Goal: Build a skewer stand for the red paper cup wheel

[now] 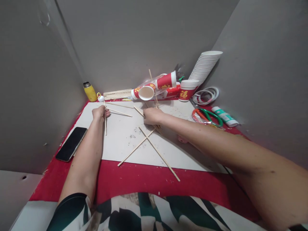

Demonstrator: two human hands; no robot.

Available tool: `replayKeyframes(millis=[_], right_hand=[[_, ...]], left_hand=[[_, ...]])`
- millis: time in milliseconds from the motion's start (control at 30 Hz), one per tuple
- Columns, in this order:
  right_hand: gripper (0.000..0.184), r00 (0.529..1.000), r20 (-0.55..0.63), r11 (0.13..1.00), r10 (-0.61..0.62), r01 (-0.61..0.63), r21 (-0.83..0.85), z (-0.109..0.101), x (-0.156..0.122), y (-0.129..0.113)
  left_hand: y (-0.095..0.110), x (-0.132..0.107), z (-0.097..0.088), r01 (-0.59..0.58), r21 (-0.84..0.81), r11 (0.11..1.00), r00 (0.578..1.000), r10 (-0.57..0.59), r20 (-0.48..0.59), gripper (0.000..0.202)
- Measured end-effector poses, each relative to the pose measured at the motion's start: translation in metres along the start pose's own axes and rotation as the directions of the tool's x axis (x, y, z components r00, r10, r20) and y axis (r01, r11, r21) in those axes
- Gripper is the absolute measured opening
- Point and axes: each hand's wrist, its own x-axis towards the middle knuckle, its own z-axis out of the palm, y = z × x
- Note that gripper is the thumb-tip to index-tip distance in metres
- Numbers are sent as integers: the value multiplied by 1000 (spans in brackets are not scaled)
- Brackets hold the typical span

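Note:
My left hand (98, 113) is at the left of the white board, its fingers closed around an upright-looking wooden chopstick (105, 126). Beside those fingers, two more thin chopsticks (120, 112) point to the right. Near the board's middle, my right hand (152, 115) is closed at a chopstick (138, 111) that runs in under its fingers; the fingertips are partly hidden. Several stick ends show behind and below this hand. Closer to me, two chopsticks cross, one slanting left (132, 152) and one slanting right (163, 159) past the board's front edge.
A phone (71, 143) lies beside my left forearm. At the back are a yellow bottle (89, 92), a row of chopsticks (117, 94) and red paper cups (166, 81). On the right stand stacked white cups (204, 65), with a tape coil (206, 96), green-handled scissors (213, 116) and a roll (225, 116).

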Motion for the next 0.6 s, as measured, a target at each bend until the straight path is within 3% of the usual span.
replayKeyframes(millis=[200, 400, 600], right_hand=[[32, 999, -19, 999, -35, 36, 36, -3, 0, 4], [19, 979, -130, 980, -154, 168, 104, -18, -18, 10], [14, 879, -373, 902, -298, 387, 192, -36, -46, 24]], left_hand=[[4, -9, -1, -38, 9, 999, 998, 39, -41, 11], [7, -10, -1, -78, 55, 995, 993, 82, -84, 8], [8, -5, 2, -163, 98, 982, 977, 174, -120, 12]])
